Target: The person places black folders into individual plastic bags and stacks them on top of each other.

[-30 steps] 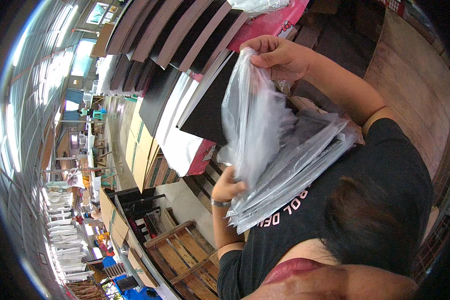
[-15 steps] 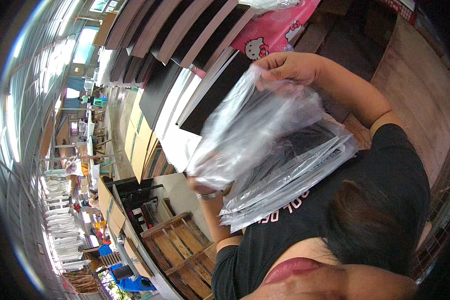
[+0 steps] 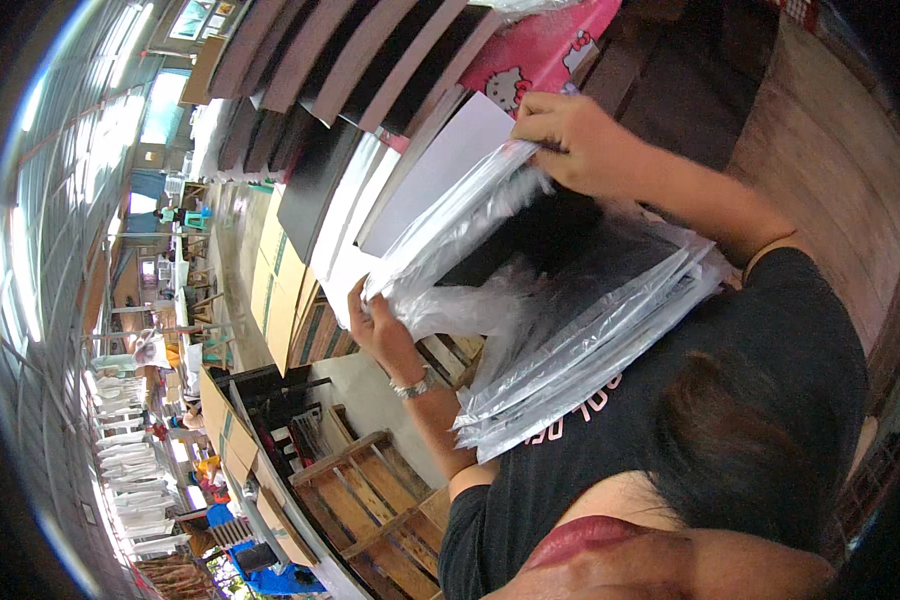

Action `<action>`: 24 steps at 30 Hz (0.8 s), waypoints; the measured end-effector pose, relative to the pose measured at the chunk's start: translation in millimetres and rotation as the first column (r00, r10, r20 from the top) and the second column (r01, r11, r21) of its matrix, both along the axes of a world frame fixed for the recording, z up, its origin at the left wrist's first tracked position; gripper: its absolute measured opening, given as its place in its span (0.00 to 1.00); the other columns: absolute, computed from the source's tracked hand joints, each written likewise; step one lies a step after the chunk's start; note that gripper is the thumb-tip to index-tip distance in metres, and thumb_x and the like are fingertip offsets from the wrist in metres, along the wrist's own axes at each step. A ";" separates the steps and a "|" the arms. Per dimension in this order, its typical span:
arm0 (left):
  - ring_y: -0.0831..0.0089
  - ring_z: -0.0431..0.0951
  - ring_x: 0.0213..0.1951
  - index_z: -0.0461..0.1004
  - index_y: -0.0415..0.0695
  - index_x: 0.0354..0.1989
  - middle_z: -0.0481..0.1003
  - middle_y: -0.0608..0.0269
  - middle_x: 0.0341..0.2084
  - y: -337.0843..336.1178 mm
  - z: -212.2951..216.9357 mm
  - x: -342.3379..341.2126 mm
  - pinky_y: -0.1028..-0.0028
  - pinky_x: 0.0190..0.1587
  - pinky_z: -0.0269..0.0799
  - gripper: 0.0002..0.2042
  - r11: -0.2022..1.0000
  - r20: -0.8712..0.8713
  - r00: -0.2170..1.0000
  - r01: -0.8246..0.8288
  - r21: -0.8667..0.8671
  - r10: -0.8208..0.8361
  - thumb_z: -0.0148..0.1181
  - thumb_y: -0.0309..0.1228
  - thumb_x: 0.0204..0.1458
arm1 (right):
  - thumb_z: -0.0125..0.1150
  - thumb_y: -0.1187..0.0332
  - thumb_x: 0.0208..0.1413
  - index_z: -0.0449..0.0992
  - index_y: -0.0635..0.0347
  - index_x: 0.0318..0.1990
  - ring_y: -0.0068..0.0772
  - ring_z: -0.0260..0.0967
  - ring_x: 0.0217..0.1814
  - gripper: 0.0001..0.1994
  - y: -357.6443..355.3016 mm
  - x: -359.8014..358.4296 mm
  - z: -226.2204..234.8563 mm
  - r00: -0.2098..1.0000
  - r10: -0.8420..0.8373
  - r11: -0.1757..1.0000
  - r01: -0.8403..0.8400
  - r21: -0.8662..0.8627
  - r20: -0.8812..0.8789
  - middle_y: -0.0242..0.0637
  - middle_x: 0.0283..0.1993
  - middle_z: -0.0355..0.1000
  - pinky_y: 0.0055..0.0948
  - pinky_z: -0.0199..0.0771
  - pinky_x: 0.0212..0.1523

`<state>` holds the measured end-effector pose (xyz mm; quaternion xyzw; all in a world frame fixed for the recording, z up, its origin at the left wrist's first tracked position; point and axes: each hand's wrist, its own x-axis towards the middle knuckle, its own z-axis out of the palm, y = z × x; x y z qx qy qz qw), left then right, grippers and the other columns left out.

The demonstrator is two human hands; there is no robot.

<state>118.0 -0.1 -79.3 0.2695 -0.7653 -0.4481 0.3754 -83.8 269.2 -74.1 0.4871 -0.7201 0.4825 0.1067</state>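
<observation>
A clear plastic bag (image 3: 440, 230) stretches between my two hands, bunched along one edge. My right hand (image 3: 570, 140) pinches its far end, beside the corner of a flat panel with a pale face (image 3: 450, 160). At the nearer end, my left hand (image 3: 382, 335), with a metal watch on the wrist, has its fingers closed on the plastic. The bag's edge lies along the pale panel; whether the panel is inside it I cannot tell. A stack of clear plastic bags (image 3: 590, 350) rests against my black shirt. Between stack and held bag shows a black surface (image 3: 530, 235).
Black panels with pale edges (image 3: 370, 60) stand stacked beyond my hands, next to a pink printed sheet (image 3: 540, 60). Cardboard (image 3: 275, 280) lies to the left. A wooden pallet (image 3: 370, 500) is on the floor at lower left. White items (image 3: 135, 460) hang in rows farther off.
The bag, spread and blurred before, is now drawn along the panel. My left hand has moved up. A pale panel face shows where a black one was.
</observation>
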 end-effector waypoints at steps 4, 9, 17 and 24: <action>0.77 0.71 0.25 0.73 0.31 0.36 0.74 0.59 0.27 13.7 38.2 38.8 0.80 0.28 0.65 0.09 0.890 0.130 0.946 0.224 0.398 -0.296 0.54 0.23 0.48 | 0.58 0.72 0.49 0.71 0.64 0.45 0.21 0.70 0.32 0.15 33.8 -16.7 33.6 0.563 0.296 0.889 -0.458 -0.007 0.772 0.37 0.37 0.71 0.22 0.74 0.28; 0.76 0.75 0.29 0.70 0.35 0.44 0.75 0.61 0.31 8.0 -6.0 41.1 0.76 0.29 0.71 0.14 0.495 0.084 0.803 0.278 0.823 -0.590 0.57 0.27 0.49 | 0.66 0.70 0.38 0.69 0.64 0.49 0.23 0.68 0.34 0.26 38.7 -45.2 -61.6 0.141 0.331 0.841 -0.492 -0.224 0.933 0.34 0.38 0.68 0.20 0.69 0.32; 0.75 0.74 0.33 0.69 0.37 0.45 0.74 0.61 0.34 23.6 -101.2 60.7 0.76 0.35 0.71 0.15 0.608 0.362 0.649 0.198 0.769 -0.669 0.59 0.26 0.48 | 0.58 0.71 0.48 0.72 0.63 0.45 0.32 0.68 0.45 0.15 52.9 -66.8 -283.1 -0.210 0.019 0.920 -0.378 -0.099 0.978 0.38 0.44 0.73 0.34 0.67 0.45; 0.74 0.73 0.37 0.69 0.38 0.46 0.73 0.61 0.36 -40.3 -123.7 106.7 0.76 0.39 0.71 0.17 0.896 0.275 0.954 -0.014 0.443 -0.121 0.60 0.26 0.47 | 0.56 0.57 0.54 0.71 0.65 0.46 0.37 0.66 0.48 0.20 22.2 -55.6 -122.3 0.211 0.343 0.722 -0.683 -0.113 0.916 0.40 0.46 0.71 0.36 0.64 0.50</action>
